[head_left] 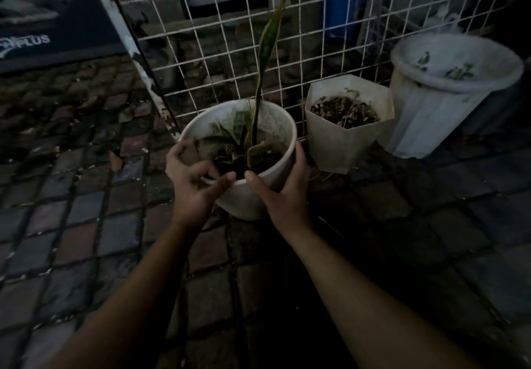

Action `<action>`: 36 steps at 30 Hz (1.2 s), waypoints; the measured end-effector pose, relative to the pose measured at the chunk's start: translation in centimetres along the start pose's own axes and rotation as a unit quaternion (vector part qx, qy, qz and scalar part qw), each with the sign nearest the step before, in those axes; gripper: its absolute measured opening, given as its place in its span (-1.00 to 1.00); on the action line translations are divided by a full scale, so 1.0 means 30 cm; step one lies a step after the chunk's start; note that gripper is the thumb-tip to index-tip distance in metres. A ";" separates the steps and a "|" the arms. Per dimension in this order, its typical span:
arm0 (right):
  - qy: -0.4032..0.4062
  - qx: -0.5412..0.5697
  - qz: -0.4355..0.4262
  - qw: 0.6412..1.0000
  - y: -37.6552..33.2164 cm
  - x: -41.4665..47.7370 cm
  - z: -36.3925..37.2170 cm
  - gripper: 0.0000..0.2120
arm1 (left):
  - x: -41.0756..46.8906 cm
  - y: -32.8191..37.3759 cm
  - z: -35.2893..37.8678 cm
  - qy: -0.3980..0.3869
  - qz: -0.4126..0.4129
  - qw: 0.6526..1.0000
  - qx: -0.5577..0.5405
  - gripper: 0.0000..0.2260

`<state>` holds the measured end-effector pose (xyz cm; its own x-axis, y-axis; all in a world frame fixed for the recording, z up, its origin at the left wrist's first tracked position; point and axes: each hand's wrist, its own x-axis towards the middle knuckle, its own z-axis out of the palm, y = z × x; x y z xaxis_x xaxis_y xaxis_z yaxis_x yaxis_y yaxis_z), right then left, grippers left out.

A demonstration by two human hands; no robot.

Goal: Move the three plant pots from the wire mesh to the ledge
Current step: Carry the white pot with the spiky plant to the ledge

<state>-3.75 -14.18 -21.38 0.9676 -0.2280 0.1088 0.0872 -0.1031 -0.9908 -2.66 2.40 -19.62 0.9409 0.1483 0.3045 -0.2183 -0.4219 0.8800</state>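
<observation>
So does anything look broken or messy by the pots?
A little. The white-painted metal post beside the wire mesh panel is flaking, with dark patches showing through. The white hexagonal plastic pot holds only dry soil and a thin withered stem. Nothing looks spilled. The round white pot with the tall leaf stands upright.
</observation>
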 end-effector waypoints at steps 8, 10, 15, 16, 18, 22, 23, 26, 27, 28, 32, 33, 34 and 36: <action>0.018 0.064 0.008 0.998 0.003 -0.016 -0.015 -0.21 | -0.109 -0.041 0.079 0.101 -0.073 0.976 -0.178 -0.38; -0.016 0.063 0.007 0.998 0.039 0.005 -0.051 -0.24 | -0.119 -0.047 0.095 0.109 -0.072 0.968 -0.213 -0.21; -0.098 0.039 0.032 0.994 0.137 0.038 -0.085 -0.13 | -0.105 -0.087 0.095 0.091 -0.119 0.961 -0.234 0.05; -0.106 0.044 0.042 0.993 0.151 0.043 -0.087 -0.11 | -0.102 -0.096 0.092 0.084 -0.128 0.960 -0.236 0.08; -0.118 0.049 0.061 0.990 0.173 0.050 -0.089 -0.09 | -0.091 -0.117 0.082 0.058 -0.129 0.962 -0.234 0.14; -0.134 0.044 0.070 0.988 0.203 0.070 -0.087 -0.03 | -0.073 -0.170 0.074 -0.004 -0.131 0.971 -0.199 0.15; -0.140 0.044 0.069 0.987 0.210 0.078 -0.086 -0.02 | -0.073 -0.180 0.076 -0.012 -0.140 0.971 -0.195 0.16; -0.152 0.054 0.083 0.984 0.234 0.100 -0.087 0.02 | -0.075 -0.197 0.089 -0.025 -0.154 0.970 -0.185 0.18; -0.157 0.060 0.089 0.982 0.241 0.107 -0.087 0.03 | -0.075 -0.202 0.094 -0.028 -0.155 0.971 -0.181 0.20; -0.162 0.067 0.094 0.980 0.246 0.112 -0.084 0.04 | -0.077 -0.209 0.097 -0.030 -0.161 0.970 -0.178 0.21; -0.173 0.073 0.109 0.976 0.262 0.122 -0.081 0.06 | -0.074 -0.242 0.099 -0.044 -0.201 0.963 -0.174 0.29; -0.177 0.069 0.110 0.976 0.266 0.125 -0.084 0.07 | -0.069 -0.250 0.096 -0.053 -0.209 0.962 -0.165 0.33; -0.183 0.065 0.108 0.975 0.269 0.128 -0.087 0.07 | -0.063 -0.258 0.092 -0.064 -0.214 0.962 -0.156 0.35; -0.194 0.055 0.098 0.975 0.273 0.135 -0.088 0.10 | -0.050 -0.274 0.086 -0.084 -0.217 0.962 -0.145 0.34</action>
<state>0.25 -18.50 -28.85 0.9831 0.1529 -0.1002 -0.1036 0.0146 -0.9945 -1.61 3.35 -28.26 0.9831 0.0971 -0.1555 0.1636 -0.0825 0.9831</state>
